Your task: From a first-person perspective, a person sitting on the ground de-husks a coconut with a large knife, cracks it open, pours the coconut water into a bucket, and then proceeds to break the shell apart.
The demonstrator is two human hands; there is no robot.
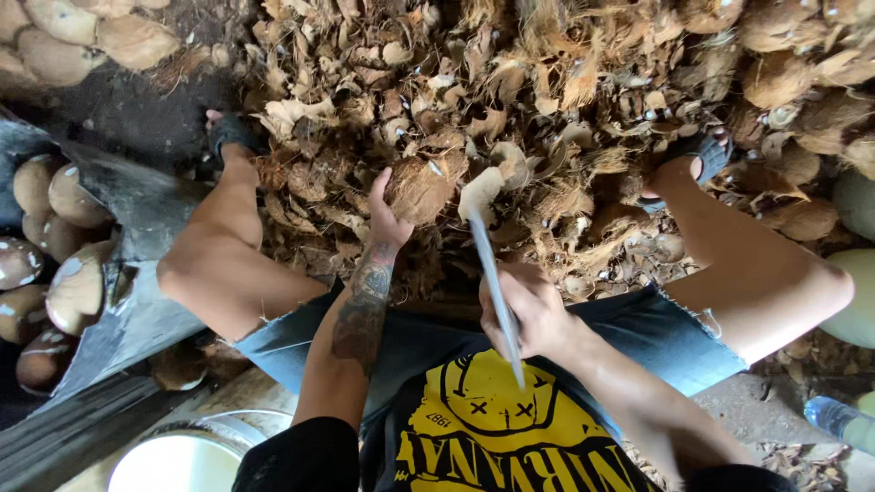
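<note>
Right now my left hand (387,214) cups the brown, fibrous coconut (419,189), steadying it above the heap of dry husk scraps (547,109). My right hand (529,314) is clenched round a long flat steel blade (492,273) whose tip bears a pale curled shaving. Smooth shelled coconuts (55,237) sit beside my left knee.

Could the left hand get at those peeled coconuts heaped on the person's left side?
Probably yes: the peeled coconuts lie beside the left knee with nothing between, but the left hand holds a coconut.
</note>
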